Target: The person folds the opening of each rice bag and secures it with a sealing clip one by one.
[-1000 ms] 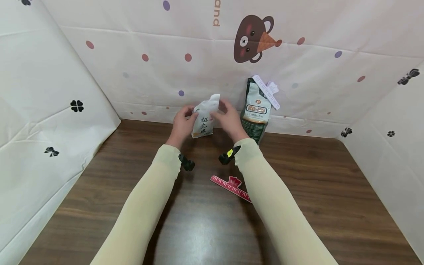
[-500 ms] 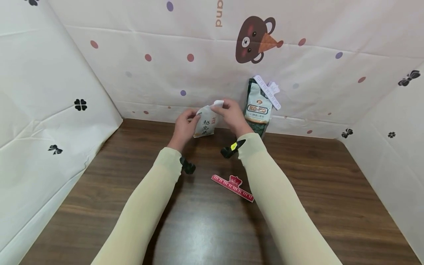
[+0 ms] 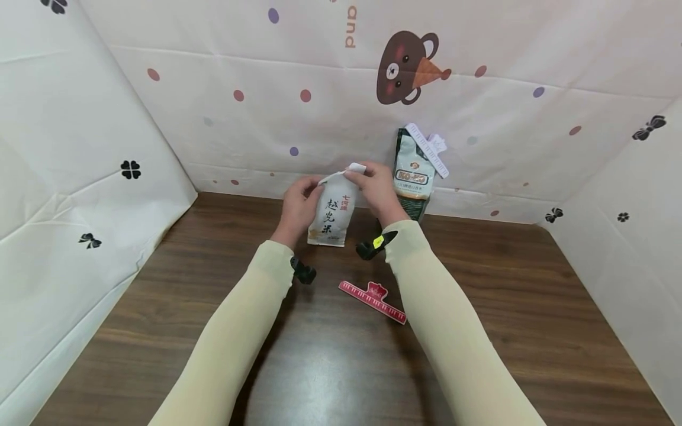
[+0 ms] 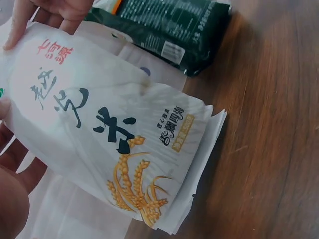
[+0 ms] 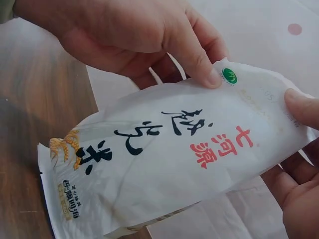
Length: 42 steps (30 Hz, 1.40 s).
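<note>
Brown worktop (image 3: 176, 260), spotted cloth (image 3: 256, 124) behind it. Left hand (image 3: 298, 206) and right hand (image 3: 377, 188) both have a pinching grip on the top of the white bag (image 3: 333, 214), which is near the cloth, just left of the green bag (image 3: 413, 177). Red clip (image 3: 373, 300) lies closer in.

Head view: the green bag (image 3: 413, 188), at 2 o'clock, is partly hidden on its 8 o'clock side by the right hand (image 3: 377, 188). Lettering on the red clip (image 3: 373, 302), at 5 o'clock, is too small to read. Left wrist view: the left hand (image 4: 12, 194) is cut off at 8 o'clock, fingertips concealed behind the white bag (image 4: 104, 119), whose top is cut off at 9 o'clock.
</note>
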Available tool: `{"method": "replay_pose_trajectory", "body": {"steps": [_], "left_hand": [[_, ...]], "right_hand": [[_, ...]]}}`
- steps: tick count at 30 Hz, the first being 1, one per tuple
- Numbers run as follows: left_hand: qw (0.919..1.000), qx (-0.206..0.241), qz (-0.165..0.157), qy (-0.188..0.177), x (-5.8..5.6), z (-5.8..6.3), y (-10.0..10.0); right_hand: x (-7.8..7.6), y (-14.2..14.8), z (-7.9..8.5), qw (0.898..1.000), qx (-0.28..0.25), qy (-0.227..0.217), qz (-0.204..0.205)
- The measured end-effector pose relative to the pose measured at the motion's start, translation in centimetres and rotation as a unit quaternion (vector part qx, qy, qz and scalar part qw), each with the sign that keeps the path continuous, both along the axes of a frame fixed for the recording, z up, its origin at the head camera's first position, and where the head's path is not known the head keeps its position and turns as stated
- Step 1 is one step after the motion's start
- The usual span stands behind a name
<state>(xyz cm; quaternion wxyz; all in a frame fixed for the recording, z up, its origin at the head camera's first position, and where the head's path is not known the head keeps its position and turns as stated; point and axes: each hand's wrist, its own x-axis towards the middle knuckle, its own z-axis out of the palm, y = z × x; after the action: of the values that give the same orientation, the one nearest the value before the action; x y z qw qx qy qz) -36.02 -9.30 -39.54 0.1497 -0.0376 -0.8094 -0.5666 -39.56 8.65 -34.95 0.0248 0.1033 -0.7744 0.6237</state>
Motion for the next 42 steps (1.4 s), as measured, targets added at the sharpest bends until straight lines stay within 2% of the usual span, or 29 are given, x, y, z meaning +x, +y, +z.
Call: {"method": "replay_pose_trajectory", "body": {"steps": [5, 10, 13, 21, 24, 31, 37, 42], "left_hand": [[0.9995, 0.016, -0.026, 0.011, 0.7, 0.3, 0.5], [0.9987, 0.027, -0.042, 0.012, 1.8, 0.3, 1.1], [0.9980, 0.029, -0.050, 0.024, 2.4, 0.3, 1.6], [0.9958, 0.030, -0.087, -0.002, 3.8, 0.0, 3.0], [0.9951, 0.029, -0.095, 0.000, 4.0, -0.3, 3.4], [0.9945, 0.008, -0.104, -0.011, 4.4, -0.9, 3.7], [0.9940, 0.007, -0.108, -0.013, 4.6, -0.6, 3.6], [0.9939, 0.011, -0.110, 0.001, 4.7, 0.0, 3.6]], "right_hand": [[1.3, 1.0, 0.5, 1.000, -0.018, -0.003, -0.003], [2.7, 2.0, 0.8, 1.000, -0.016, -0.017, -0.011], [3.4, 2.6, 0.7, 1.000, -0.012, -0.008, -0.016], [5.0, 4.4, 0.4, 1.000, -0.015, 0.013, -0.012], [5.4, 4.8, 0.2, 1.000, -0.026, 0.010, -0.008], [5.8, 5.4, -0.2, 1.000, -0.010, 0.000, 0.009], [5.8, 5.5, 0.1, 1.000, 0.019, -0.008, 0.018], [5.8, 5.4, 0.4, 0.998, 0.045, 0.027, 0.034]]}}
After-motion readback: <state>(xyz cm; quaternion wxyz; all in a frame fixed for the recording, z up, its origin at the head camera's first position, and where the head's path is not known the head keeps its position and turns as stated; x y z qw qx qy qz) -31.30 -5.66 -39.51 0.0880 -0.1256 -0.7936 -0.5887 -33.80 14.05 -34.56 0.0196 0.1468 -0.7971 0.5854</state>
